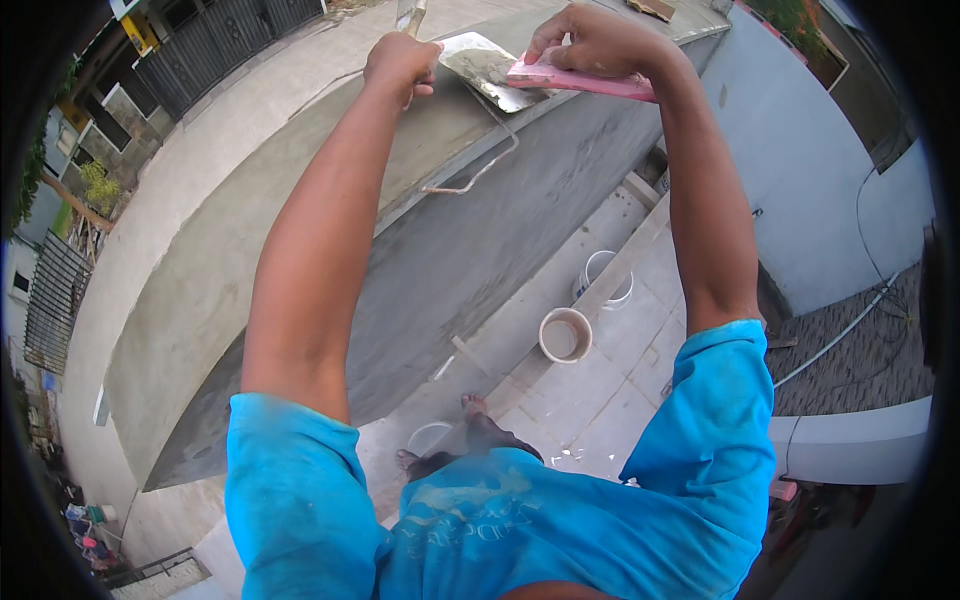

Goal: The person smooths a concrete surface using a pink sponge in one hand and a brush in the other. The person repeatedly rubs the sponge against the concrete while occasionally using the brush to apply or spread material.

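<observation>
A: Item one, hands?

B: Left hand point(400, 62), far left, closed round the handle of a trowel point(488, 68); the blade lies flat, smeared with grey mortar. Right hand point(590, 42), far right, clamped on a pink float point(585, 80), its edge touching the trowel blade. The two hands are near each other but apart, both over the top of the parapet point(440, 130).

A: Item two, state of the work?

B: Judged from the surfaces: the near face of the parapet is grey, even and darker, as if freshly plastered; the top ledge is paler and smooth along most of its length. What looks left is the strip at the far end under the hands, where the mortar is on the tools and not on the wall. A bent rod point(478, 170) hangs on the face just below.

A: Item three, containers?

B: Three on the paved floor below. A tan bucket point(565, 335), near centre, with a pale, wet-looking fill low inside. A white bucket point(605, 280), further right, partly behind a kerb, contents cannot be told. A pale basin point(428, 437) by the feet point(470, 432), mostly hidden by the blue shirt point(500, 520).
</observation>
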`<state>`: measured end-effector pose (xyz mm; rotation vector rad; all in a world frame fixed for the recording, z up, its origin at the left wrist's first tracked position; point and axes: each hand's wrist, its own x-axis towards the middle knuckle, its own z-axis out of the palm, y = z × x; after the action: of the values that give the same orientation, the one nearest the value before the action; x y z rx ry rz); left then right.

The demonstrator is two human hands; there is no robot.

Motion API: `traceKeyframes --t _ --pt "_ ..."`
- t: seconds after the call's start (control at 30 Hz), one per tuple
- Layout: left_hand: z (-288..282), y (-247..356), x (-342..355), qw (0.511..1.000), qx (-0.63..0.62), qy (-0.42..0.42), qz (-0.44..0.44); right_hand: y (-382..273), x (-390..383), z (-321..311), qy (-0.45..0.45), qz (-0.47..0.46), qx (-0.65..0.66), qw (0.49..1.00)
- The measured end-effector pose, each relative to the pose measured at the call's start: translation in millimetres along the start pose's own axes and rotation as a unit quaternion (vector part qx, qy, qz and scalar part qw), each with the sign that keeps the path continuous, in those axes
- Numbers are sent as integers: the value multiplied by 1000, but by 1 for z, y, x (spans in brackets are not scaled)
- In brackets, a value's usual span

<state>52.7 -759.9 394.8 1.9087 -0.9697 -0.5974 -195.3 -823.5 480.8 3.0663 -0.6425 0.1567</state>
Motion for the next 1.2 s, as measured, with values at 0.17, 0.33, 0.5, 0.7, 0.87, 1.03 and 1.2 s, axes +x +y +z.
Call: traceKeyframes --t 0.17,0.33,0.5,0.7,0.87,1.03,1.2 --pt "13 8 0 999 10 43 11 -2 15 -1 46 15 -5 999" --pt "11 10 -1 999 22 30 7 -12 11 0 -17 13 -37 999" --pt "9 13 -3 999 27 26 3 13 1 -5 -36 11 28 999" --pt "12 12 -3 999 5 31 8 -4 23 -5 -9 7 -27 1000" --pt "7 5 -1 1000 8 -4 1 11 -2 -1 -85 -6 -67 994" --pt "-1 17 -7 995 93 20 37 28 -65 -10 50 38 358 931" --pt "-47 29 -32 979 130 84 130 17 -74 6 109 -79 627 767"
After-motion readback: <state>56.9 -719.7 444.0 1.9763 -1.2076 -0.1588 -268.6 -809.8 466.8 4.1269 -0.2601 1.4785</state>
